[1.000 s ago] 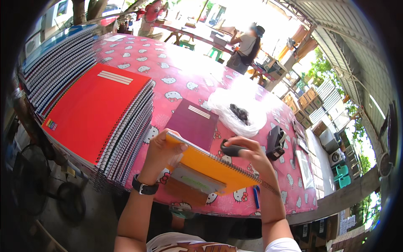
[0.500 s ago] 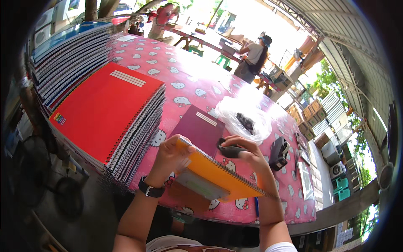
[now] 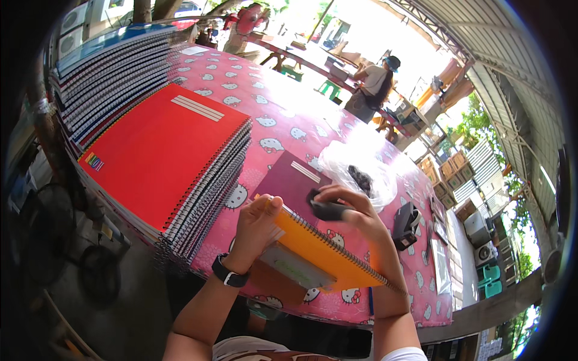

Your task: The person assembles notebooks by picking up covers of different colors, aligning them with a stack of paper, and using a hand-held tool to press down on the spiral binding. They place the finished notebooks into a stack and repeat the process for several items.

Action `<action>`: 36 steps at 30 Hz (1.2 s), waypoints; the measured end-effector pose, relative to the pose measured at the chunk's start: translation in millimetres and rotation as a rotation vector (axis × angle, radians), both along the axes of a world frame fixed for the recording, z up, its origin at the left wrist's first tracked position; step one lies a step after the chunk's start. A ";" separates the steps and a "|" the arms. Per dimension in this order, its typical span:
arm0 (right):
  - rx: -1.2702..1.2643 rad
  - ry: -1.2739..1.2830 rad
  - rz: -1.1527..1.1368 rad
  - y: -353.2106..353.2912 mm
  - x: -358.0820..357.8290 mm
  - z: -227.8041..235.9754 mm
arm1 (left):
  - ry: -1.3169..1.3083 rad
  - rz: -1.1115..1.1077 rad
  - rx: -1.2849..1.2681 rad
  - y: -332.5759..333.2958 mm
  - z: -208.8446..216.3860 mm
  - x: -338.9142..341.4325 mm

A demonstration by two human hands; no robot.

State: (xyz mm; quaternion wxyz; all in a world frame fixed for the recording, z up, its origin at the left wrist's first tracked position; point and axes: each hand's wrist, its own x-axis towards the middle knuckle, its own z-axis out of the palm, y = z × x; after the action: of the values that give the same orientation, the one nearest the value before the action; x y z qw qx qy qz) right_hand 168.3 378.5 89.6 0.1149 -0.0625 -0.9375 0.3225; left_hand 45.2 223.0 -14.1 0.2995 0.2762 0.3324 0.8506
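Note:
A yellow spiral notebook is held tilted above the table, its wire spine facing up. My left hand pinches its upper left end, thumb near the end of the coil. In my right hand is a small black hand tool, over the spine and apart from it; its exact kind is unclear. My right forearm is beside the coil's lower end. Below the notebook are a grey rectangular piece with green marks and a brown surface. A purple notebook cover lies behind my hands.
A stack of red spiral notebooks stands at left, with a taller notebook stack behind. A clear plastic bag holding black pieces and a black dispenser-like object lie at right on the pink patterned tablecloth. A person stands farther back.
The whole view has shifted slightly, so the table's things appear farther right. My right hand with the black tool has come a little nearer my left hand. My left hand keeps its grip.

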 end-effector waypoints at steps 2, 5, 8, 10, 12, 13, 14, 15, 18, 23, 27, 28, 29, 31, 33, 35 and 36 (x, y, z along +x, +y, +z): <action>-0.485 0.115 0.347 -17.1 -4.0 -1.0 | 0.011 0.040 -0.013 -3.2 -3.8 -0.5; 0.035 -0.041 -0.017 -8.1 -15.1 -0.9 | -0.152 -0.069 0.041 -2.8 2.6 1.1; -0.362 0.027 0.251 -13.6 -14.5 2.7 | -0.165 0.055 -0.065 -2.8 5.0 6.2; -0.078 -0.031 0.184 -12.3 -25.9 1.0 | -0.175 -0.083 -0.037 -6.4 0.6 -0.9; -0.282 -0.005 0.202 -13.1 -20.7 -3.9 | -0.049 0.055 -0.050 1.7 -8.8 2.8; -0.484 0.011 0.219 -12.9 -17.9 -6.4 | 0.066 0.194 -0.061 4.3 -6.8 4.1; -0.572 0.102 0.358 -16.6 -20.3 -10.8 | 0.069 0.197 -0.058 3.3 -5.3 2.4; -0.568 0.103 0.360 -13.9 -23.2 -10.8 | -0.066 0.056 -0.055 0.3 -3.5 0.0; -0.122 -0.076 0.031 1.2 -21.4 -20.4 | -0.173 -0.137 -0.059 -10.4 -7.1 -4.6; 0.308 -0.102 -0.258 44.6 49.5 -53.4 | 0.072 -0.009 -0.055 -12.8 -11.0 -2.9; 0.231 -0.141 -0.301 24.4 99.6 -5.3 | 0.263 0.036 -0.092 -5.5 -1.6 6.6; 0.151 -0.083 -0.211 8.7 96.0 11.4 | 0.402 0.126 -0.140 -11.4 10.5 8.7; 0.103 0.001 -0.206 -17.5 94.3 29.0 | 0.417 0.095 -0.145 -11.9 20.7 15.4; 0.129 0.211 -0.207 -65.6 87.0 49.1 | 0.580 0.228 -0.050 -8.8 41.4 34.9; 0.201 0.346 -0.243 -84.3 83.2 47.4 | 0.647 0.219 -0.027 -10.5 57.0 53.2; 0.197 0.433 -0.193 -88.3 82.3 43.5 | 0.709 0.254 0.000 -11.0 61.6 65.5; 0.168 0.470 -0.199 -84.5 83.4 38.8 | 0.677 0.213 -0.005 -11.7 61.9 69.8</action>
State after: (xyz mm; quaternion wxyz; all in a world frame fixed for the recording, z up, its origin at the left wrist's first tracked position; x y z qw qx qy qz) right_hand 251.7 294.0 128.4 0.3654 -0.0681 -0.8977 0.2365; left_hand 115.0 211.2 47.8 0.0825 0.5057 0.4418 0.7364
